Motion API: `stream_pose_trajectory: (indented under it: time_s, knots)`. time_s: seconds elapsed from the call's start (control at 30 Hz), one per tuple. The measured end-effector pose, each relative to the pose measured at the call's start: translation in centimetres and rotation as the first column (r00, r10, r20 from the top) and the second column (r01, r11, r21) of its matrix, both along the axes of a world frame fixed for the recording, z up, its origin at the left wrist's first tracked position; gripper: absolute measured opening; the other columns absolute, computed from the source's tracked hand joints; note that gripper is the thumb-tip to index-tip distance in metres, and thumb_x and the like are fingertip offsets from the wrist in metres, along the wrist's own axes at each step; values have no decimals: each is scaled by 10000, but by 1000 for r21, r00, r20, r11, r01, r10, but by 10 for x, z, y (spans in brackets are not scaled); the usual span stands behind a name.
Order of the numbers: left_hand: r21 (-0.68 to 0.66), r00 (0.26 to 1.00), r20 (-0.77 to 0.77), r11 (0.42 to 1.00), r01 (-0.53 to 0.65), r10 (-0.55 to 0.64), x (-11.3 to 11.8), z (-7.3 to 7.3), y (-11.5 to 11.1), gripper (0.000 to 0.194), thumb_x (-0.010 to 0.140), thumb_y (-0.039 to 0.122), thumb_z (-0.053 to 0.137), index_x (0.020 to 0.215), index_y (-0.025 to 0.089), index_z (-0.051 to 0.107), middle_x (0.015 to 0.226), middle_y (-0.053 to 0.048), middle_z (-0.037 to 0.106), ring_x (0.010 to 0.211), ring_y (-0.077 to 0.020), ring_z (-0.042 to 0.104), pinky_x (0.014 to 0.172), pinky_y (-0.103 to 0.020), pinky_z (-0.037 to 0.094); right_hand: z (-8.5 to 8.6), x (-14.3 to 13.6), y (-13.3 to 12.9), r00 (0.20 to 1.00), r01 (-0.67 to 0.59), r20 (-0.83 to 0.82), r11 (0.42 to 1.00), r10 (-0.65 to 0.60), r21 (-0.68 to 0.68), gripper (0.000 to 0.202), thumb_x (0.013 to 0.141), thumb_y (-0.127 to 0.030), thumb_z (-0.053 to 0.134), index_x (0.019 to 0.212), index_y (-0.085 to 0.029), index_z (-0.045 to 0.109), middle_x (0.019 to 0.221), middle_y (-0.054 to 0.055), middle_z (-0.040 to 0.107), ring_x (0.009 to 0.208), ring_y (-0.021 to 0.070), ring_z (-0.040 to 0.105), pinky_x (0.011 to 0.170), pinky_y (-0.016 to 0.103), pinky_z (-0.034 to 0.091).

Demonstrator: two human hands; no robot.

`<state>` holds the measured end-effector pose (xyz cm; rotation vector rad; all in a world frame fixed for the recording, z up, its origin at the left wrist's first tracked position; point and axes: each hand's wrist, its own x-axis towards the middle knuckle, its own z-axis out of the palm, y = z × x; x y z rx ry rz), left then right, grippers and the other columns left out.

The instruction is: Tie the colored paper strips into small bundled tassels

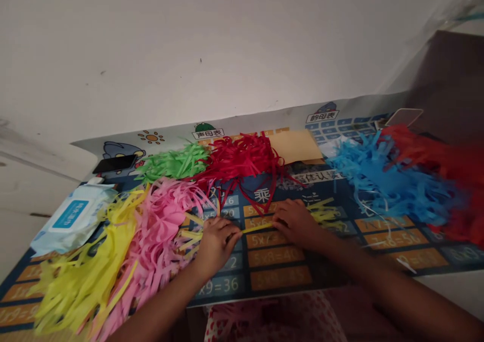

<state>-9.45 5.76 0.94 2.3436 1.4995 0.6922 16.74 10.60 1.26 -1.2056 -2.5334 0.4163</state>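
Over the printed table mat, my left hand point(216, 241) and my right hand point(297, 223) grip a bundle of yellow paper strips point(257, 227) between them. Its middle part is narrow and stretched taut, perhaps twisted. Loose strip ends fan out beyond my right hand, and pale yellow ends show left of my left hand. The fingers of both hands are closed, fingertips pinching the bundle. Just left of my left hand lies a pile of pink strips point(161, 221). Behind the hands rests a heap of red strips point(242, 155).
More strips lie around: yellow point(91, 261) at left, green point(176, 161) at back, blue point(397, 176) and red point(454, 165) at right. A wipes packet point(73, 216), a black phone point(115, 164) and tan paper point(295, 146) sit on the mat point(278, 279). A wall point(227, 45) stands behind.
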Motion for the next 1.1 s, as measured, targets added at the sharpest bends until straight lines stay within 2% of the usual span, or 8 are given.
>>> stream_pose_trajectory:
  time_s: [0.2, 0.4, 0.57, 0.7, 0.8, 0.9, 0.97, 1.1]
  knots:
    - [-29, 974, -207, 995, -97, 89, 12, 10, 3, 60, 828, 202, 601, 800, 189, 653, 802, -37, 658, 830, -225, 565, 773, -395, 335, 9, -11, 8, 991, 73, 114, 994, -64, -76, 69, 820, -213, 625, 753, -197, 629, 834, 25, 656, 815, 191, 511, 702, 332, 226]
    - [142, 911, -389, 968, 208, -139, 15, 10, -3, 293, 843, 178, 633, 1105, 310, 623, 984, 6, 679, 971, -224, 529, 979, -499, 237, 5, -6, 7, 958, -280, 125, 930, 256, 237, 117, 921, -216, 570, 835, -218, 650, 857, 13, 681, 940, 193, 508, 823, 390, 240]
    - [215, 921, -380, 960, 181, -88, 27, -5, 1, 106, 888, 211, 576, 970, 240, 638, 892, 11, 674, 888, -196, 549, 1000, -515, 237, -4, -10, 6, 905, -412, 274, 836, 327, 363, 92, 908, -185, 585, 854, -156, 653, 814, 47, 650, 895, 218, 502, 822, 408, 298]
    - [304, 932, -354, 933, 191, -75, 35, -1, 13, 106, 881, 169, 562, 829, 213, 644, 740, 15, 659, 764, -174, 565, 957, -488, 283, -1, -20, 9, 932, -360, 202, 828, 300, 430, 150, 915, -138, 552, 813, -166, 658, 804, 43, 665, 883, 204, 521, 814, 398, 313]
    - [425, 956, -281, 883, 200, -82, 31, 28, 11, 151, 913, 162, 519, 860, 199, 655, 756, 7, 690, 737, -156, 586, 968, -456, 291, 29, -22, -3, 976, -207, 35, 877, 213, 434, 155, 902, -143, 571, 787, -191, 663, 800, 20, 692, 852, 183, 544, 801, 386, 309]
    - [511, 966, -206, 825, 241, -154, 18, 72, -5, 258, 969, 165, 412, 1052, 215, 651, 911, -13, 736, 835, -157, 628, 1059, -444, 231, 72, -22, -25, 959, -80, -243, 963, 144, 256, 96, 892, -290, 623, 880, -242, 706, 906, 2, 719, 862, 175, 556, 791, 359, 320]
    - [525, 916, -303, 756, 391, -263, 11, 98, -18, 326, 960, 138, 377, 1132, 231, 639, 964, -8, 745, 883, -163, 641, 1104, -405, 182, 93, -22, -36, 906, -120, -417, 989, 74, -84, 192, 920, -345, 565, 891, -254, 732, 893, 0, 718, 811, 161, 561, 733, 316, 354]
    - [479, 884, -347, 751, 455, -315, 7, 116, -36, 377, 918, 122, 428, 1239, 236, 590, 1029, -12, 746, 945, -175, 662, 1121, -368, 205, 92, -28, -44, 759, -406, -607, 559, -235, -723, 267, 810, -435, 632, 770, -197, 746, 648, -20, 640, 552, 106, 465, 539, 237, 318]
